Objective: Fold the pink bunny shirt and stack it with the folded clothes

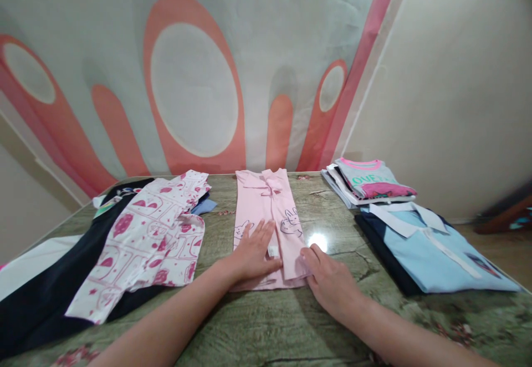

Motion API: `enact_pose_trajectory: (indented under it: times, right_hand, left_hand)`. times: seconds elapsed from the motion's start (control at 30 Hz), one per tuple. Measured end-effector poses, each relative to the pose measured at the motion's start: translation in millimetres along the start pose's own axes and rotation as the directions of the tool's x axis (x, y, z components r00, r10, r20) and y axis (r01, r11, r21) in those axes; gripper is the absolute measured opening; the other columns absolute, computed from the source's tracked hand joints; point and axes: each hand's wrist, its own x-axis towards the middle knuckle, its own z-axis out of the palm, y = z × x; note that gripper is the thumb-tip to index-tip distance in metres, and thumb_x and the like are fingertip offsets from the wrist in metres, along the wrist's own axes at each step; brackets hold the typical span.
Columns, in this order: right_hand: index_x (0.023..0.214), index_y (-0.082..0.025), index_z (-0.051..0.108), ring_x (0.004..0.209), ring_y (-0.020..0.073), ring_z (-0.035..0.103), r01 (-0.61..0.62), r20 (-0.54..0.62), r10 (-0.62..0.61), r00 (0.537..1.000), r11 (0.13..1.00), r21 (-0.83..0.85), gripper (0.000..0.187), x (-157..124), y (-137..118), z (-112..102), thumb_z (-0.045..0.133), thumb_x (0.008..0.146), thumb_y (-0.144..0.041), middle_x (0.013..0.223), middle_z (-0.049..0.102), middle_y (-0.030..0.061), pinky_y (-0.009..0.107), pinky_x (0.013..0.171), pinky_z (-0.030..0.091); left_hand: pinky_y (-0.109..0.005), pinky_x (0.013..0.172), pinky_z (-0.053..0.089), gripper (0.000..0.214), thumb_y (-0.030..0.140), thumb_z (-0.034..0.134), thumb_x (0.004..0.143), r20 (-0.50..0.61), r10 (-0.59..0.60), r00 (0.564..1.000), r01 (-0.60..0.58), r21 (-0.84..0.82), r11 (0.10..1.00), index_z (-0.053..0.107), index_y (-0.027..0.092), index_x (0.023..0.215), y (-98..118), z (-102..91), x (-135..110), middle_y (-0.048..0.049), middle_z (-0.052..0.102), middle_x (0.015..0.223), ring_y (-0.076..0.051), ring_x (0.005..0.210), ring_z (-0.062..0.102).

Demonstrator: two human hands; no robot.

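Two hands work at one pink garment (253, 195), which lies flat at the middle of the surface (249, 334), its far end near the wall. The left hand (255, 250) rests open on it, palm down with fingers spread, beside a small white label (273, 251); the right hand (332, 278) has its fingers curled at the near right edge, and whether they pinch the cloth I cannot tell. Folding looks partway through on this piece: its long sides appear turned in towards a centre line, while its length is not yet doubled over. Two neat stacks to the right seem finished: a rear one topped by one grey shirt (361, 173) with a pink collar, its layers too tight to count, and a front one with one light-blue polo shirt (428, 261) over at least one dark garment (390, 259). One loose heap on the left looks unfolded; in it I count one printed garment (145, 228) on top, one black garment (62, 286) below, one white cloth (37, 259) and a bit of blue cloth (204, 206), with more possibly hidden.
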Motion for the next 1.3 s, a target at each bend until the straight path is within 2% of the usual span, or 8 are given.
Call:
enact_pose_trajectory:
  times: [0.13, 0.23, 0.33, 0.47, 0.73, 0.97, 1.17, 1.3]
  right_hand:
    - [0.103, -0.020, 0.055, 0.080, 0.0189, 0.059, 0.127, -0.095, -0.115, 0.989, 0.983, 0.133, 0.026, 1, 1, 2, 0.048, 0.084, -0.003, 0.094, 0.057, 0.0050, 0.029, 0.070, 0.046]
    - [0.107, -0.020, 0.054, 0.083, 0.0191, 0.058, 0.176, -0.165, -0.143, 0.976, 0.964, 0.201, 0.027, 2, 2, 3, 0.046, 0.086, -0.005, 0.094, 0.057, 0.0049, 0.030, 0.074, 0.045]
    - [0.111, -0.020, 0.051, 0.085, 0.0196, 0.058, 0.144, -0.157, -0.111, 0.981, 0.965, 0.221, 0.031, 2, 3, 5, 0.047, 0.084, -0.005, 0.098, 0.058, 0.0055, 0.031, 0.074, 0.046]
    - [0.120, -0.018, 0.045, 0.093, 0.0226, 0.059, 0.028, -0.066, -0.018, 0.998, 0.989, 0.147, 0.045, 3, 4, 8, 0.050, 0.077, -0.005, 0.109, 0.058, 0.0089, 0.032, 0.074, 0.046]
    - [0.103, -0.021, 0.053, 0.087, 0.0213, 0.060, -0.084, 0.147, 0.077, 0.986, 0.996, 0.038, 0.031, 3, -1, -8, 0.051, 0.076, -0.006, 0.096, 0.062, 0.0045, 0.029, 0.066, 0.038]
    - [0.098, -0.021, 0.054, 0.083, 0.0185, 0.060, -0.069, 0.141, 0.061, 0.988, 0.996, 0.051, 0.024, 3, -1, -9, 0.051, 0.079, -0.007, 0.093, 0.062, 0.0025, 0.028, 0.066, 0.035]
    - [0.097, -0.020, 0.052, 0.085, 0.0177, 0.058, -0.083, 0.180, 0.078, 0.981, 0.996, 0.023, 0.019, 4, -1, -13, 0.051, 0.082, -0.007, 0.096, 0.061, 0.0034, 0.026, 0.065, 0.035]
    - [0.098, -0.020, 0.052, 0.089, 0.0198, 0.056, -0.005, 0.177, -0.002, 0.984, 0.999, 0.042, 0.023, 5, -2, -16, 0.048, 0.082, -0.004, 0.101, 0.058, 0.0052, 0.027, 0.065, 0.038]
  left_hand:
    - [-0.060, 0.114, 0.010, 0.082, 0.042, 0.061, 0.079, -0.101, 0.087, 0.991, -0.091, -0.034, 0.995, 0.022, 0.027, 0.150, 7, -4.7, -3, -0.0112, 0.023, 0.158, -0.035, 0.146, 0.013]
    - [-0.049, 0.110, 0.028, 0.057, 0.025, 0.062, 0.077, -0.203, 0.245, 0.948, -0.263, -0.064, 0.963, 0.047, 0.028, 0.131, 17, -14.1, -6, -0.0105, 0.039, 0.147, -0.031, 0.136, 0.034]
    - [-0.035, 0.095, 0.042, 0.027, 0.017, 0.057, 0.079, -0.220, 0.354, 0.909, -0.375, -0.059, 0.925, 0.055, 0.023, 0.105, 25, -20.9, -9, -0.0093, 0.053, 0.124, -0.024, 0.111, 0.052]
    - [-0.029, 0.077, 0.043, 0.009, 0.014, 0.052, 0.081, -0.158, 0.414, 0.896, -0.417, 0.016, 0.909, 0.050, 0.021, 0.086, 24, -22.3, -8, -0.0052, 0.056, 0.097, -0.020, 0.088, 0.054]
    - [-0.032, 0.082, 0.042, 0.015, 0.017, 0.056, 0.078, -0.138, 0.396, 0.908, -0.399, 0.008, 0.917, 0.047, 0.021, 0.090, 26, -26.8, -10, -0.0048, 0.055, 0.097, -0.021, 0.091, 0.051]
    - [-0.039, 0.088, 0.040, 0.046, 0.056, 0.068, 0.076, -0.119, 0.386, 0.915, -0.384, 0.040, 0.922, 0.051, 0.022, 0.102, 40, -21.3, -13, -0.0082, 0.053, 0.109, -0.027, 0.101, 0.049]
    - [-0.040, 0.092, 0.038, 0.017, 0.035, 0.059, 0.085, -0.093, 0.382, 0.920, -0.374, 0.093, 0.923, 0.052, 0.021, 0.091, 47, -23.0, -14, -0.0064, 0.055, 0.104, -0.025, 0.101, 0.051]
    - [-0.040, 0.096, 0.038, 0.016, 0.028, 0.061, 0.082, -0.074, 0.405, 0.911, -0.401, 0.061, 0.914, 0.054, 0.022, 0.095, 45, -23.8, -14, -0.0062, 0.055, 0.107, -0.024, 0.103, 0.052]
